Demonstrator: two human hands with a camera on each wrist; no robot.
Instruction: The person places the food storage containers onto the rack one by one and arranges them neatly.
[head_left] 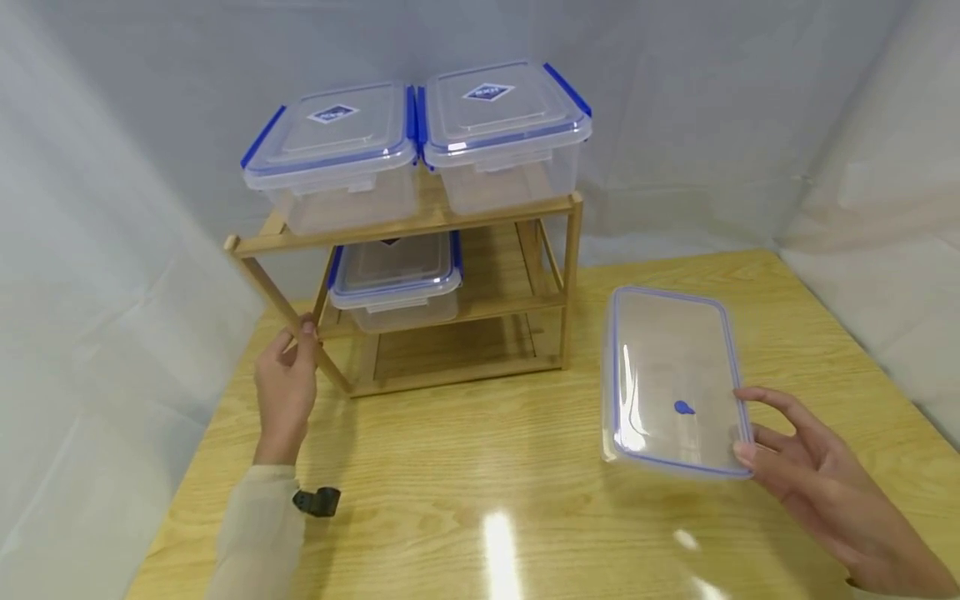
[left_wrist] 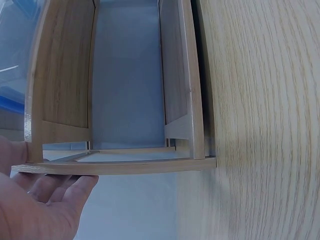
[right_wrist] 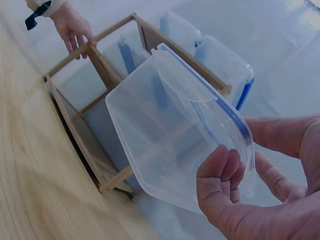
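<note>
Our right hand (head_left: 825,483) pinches the clear rectangular plastic container w/ blue-rimmed lid (head_left: 671,379) at its near right corner, thumb under, fingers loosely spread, lifted over the table's (head_left: 465,500) right side. Left hand (head_left: 285,392), fingers curled, grips the front-left post of the 3-tier wooden rack (head_left: 525,275) near the table's back edge. We count 4 containers: 2 on top tier, 1 mid tier, 1 in hand

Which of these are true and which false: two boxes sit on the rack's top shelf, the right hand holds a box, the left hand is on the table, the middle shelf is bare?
Two lidded boxes sit on the rack's top shelf: true.
The right hand holds a clear box: true.
The left hand lies flat on the table: false, its fingers grip the rack's front leg.
The middle shelf is bare: false, one box sits there.
</note>
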